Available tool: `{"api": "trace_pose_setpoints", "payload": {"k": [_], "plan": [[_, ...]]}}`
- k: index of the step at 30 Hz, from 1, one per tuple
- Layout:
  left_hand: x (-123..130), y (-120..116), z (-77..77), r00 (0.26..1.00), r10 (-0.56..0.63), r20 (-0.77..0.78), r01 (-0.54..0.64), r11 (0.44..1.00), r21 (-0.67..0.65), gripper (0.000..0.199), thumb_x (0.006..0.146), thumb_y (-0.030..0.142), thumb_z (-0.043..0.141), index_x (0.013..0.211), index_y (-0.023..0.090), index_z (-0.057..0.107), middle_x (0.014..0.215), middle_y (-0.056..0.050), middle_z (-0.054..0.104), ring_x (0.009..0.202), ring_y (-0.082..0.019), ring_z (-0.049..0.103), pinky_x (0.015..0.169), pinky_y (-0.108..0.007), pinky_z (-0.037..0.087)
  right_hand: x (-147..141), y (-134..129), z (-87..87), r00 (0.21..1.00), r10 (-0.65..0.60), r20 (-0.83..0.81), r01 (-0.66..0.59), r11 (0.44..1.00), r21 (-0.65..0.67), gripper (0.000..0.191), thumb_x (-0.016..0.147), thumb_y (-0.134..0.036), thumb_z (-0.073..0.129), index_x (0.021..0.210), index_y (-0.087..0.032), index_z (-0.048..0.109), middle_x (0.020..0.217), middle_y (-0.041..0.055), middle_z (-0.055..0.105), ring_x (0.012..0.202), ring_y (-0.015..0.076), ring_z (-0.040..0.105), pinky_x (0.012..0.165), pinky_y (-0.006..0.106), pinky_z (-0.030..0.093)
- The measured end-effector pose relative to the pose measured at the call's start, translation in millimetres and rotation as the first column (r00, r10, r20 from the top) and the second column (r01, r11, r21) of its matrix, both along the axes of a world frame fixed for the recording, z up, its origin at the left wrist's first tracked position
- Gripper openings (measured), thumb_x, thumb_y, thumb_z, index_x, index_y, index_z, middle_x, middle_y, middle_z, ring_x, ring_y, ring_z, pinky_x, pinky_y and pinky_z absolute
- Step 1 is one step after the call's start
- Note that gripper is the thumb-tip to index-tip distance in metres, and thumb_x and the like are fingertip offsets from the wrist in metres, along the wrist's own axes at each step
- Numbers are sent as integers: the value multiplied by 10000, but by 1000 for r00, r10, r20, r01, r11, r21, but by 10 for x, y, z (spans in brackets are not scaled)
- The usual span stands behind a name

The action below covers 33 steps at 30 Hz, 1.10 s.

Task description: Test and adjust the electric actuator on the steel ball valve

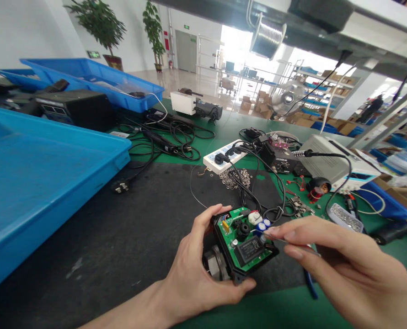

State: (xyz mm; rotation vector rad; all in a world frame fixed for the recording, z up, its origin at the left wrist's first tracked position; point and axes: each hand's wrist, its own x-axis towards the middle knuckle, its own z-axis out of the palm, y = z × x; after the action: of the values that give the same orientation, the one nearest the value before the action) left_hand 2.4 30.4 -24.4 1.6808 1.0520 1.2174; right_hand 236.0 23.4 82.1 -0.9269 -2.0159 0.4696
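Note:
My left hand [196, 269] is wrapped round a black square housing with a green circuit board [236, 233] in its open face. A metal fitting [215, 262] sticks out beneath the housing. On the board are a black block component [249, 250], blue capacitors [263, 225] and a yellow part [226, 226]. My right hand [350, 265] pinches slim metal tweezers [292, 244], their tips at the board's right edge near the capacitors. Whether anything sits between the tips is too small to tell.
A blue tray [56, 183] stands at the left. Behind the housing are a pile of small metal rings [236, 179] and a white power strip [224, 156] with cords. A soldering iron [306, 154], its station [281, 157] and a dish of small parts [345, 218] lie right.

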Motion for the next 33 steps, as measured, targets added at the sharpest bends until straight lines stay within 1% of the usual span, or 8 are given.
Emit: {"api": "trace_pose_setpoints", "payload": {"k": [6,9,13,16,19,24,29,33], "plan": [[-4,-7,8,1000,4,17,-4,999,-32,1166,597,300,965,1533,390,276,1551,-11,496,1385,-245,572,1221,-406,510,22,74,41,998,-64,10,64,997,-47,201,939,-182,758,1061,-337,717,1006,-77,797,928,110,756,889,174,566],[-5,-12,9,1000,2,24,-1,999,-41,1173,591,296,971,1532,395,277,1552,-11,497,1385,-247,572,1225,-410,505,13,166,106,999,-40,-13,38,988,-151,131,935,-238,773,1009,-342,744,961,-69,788,882,117,743,808,187,561],[-4,-19,13,999,-7,43,9,999,-34,1184,581,316,983,1530,393,280,1548,-14,503,1380,-246,576,1223,-395,501,-25,325,205,998,-21,-55,4,957,-289,26,926,-288,786,926,-299,763,886,-40,764,822,126,720,729,194,546],[-3,-22,15,999,-1,42,3,1000,-31,1179,578,331,988,1525,394,288,1550,-14,503,1384,-247,573,1223,-392,499,-68,459,243,995,18,-101,-57,911,-408,38,921,-283,790,942,-274,759,880,-26,760,813,130,716,716,191,544],[-6,-28,12,1000,3,31,-3,1000,-29,1187,573,335,992,1526,393,286,1551,-15,503,1391,-249,566,1226,-391,495,-131,600,243,982,49,-182,-139,843,-520,98,914,-288,799,976,-241,738,860,-12,758,781,127,709,706,191,543],[-6,-42,7,999,8,31,-7,1000,-25,1181,573,346,991,1524,385,293,1550,-26,506,1401,-262,559,1231,-401,489,-254,796,209,958,97,-271,-252,736,-628,193,913,-337,799,992,-190,701,783,1,723,713,121,669,676,212,525],[-3,-43,15,1000,7,16,-7,1000,-20,1190,565,340,992,1526,378,291,1541,-45,514,1380,-287,578,1213,-448,508,-331,882,170,955,95,-280,-269,673,-689,240,885,-321,819,1007,-169,680,753,-9,697,694,115,646,690,226,492],[-5,-42,19,1000,4,13,-4,1000,-9,1192,554,328,992,1523,376,301,1534,-47,521,1371,-290,587,1197,-447,524,-381,904,135,967,89,-238,-239,629,-740,254,870,-333,817,996,-165,674,721,-8,675,681,125,623,658,235,456]]}}
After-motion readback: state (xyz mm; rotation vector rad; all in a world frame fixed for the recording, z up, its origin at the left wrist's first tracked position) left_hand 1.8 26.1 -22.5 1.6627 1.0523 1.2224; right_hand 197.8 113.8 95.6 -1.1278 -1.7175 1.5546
